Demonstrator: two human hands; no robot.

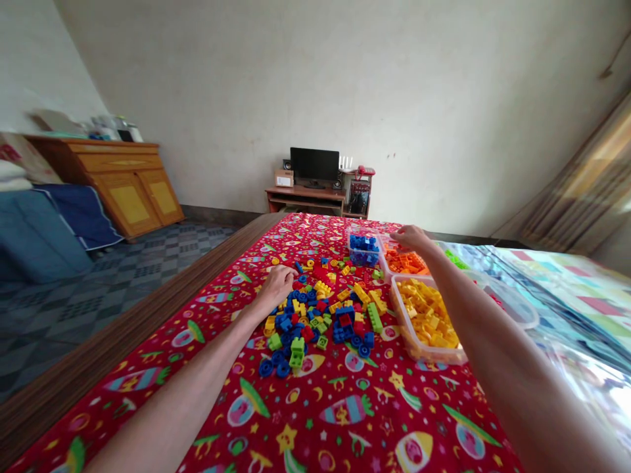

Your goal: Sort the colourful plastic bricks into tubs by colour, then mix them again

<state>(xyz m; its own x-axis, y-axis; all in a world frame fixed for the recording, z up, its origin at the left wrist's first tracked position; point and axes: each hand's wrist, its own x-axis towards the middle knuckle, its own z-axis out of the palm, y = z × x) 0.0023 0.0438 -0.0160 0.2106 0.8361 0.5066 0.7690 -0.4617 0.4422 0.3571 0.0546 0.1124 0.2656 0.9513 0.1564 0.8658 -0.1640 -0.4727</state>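
Observation:
My left hand [279, 284] rests at the left edge of a loose pile of toy building blocks [309, 316], fingers curled down. A small blue block [298, 267] lies close to its fingertips; what the fingers hold, if anything, is hidden. My right hand [412, 238] is over the clear box of orange blocks [405, 261], its fingers pinched together; anything between them is too small to make out. The pile mixes blue, yellow, red and green pieces, some of them wheels. To the left of the orange blocks stands a box of blue blocks [364, 251].
Nearer me is a clear box of yellow blocks [428, 314]. Green blocks [456, 259] and a clear box with a few red pieces [513, 306] lie beyond my right forearm. A red patterned cloth [340, 381] covers the surface. A monitor [314, 164] stands by the far wall.

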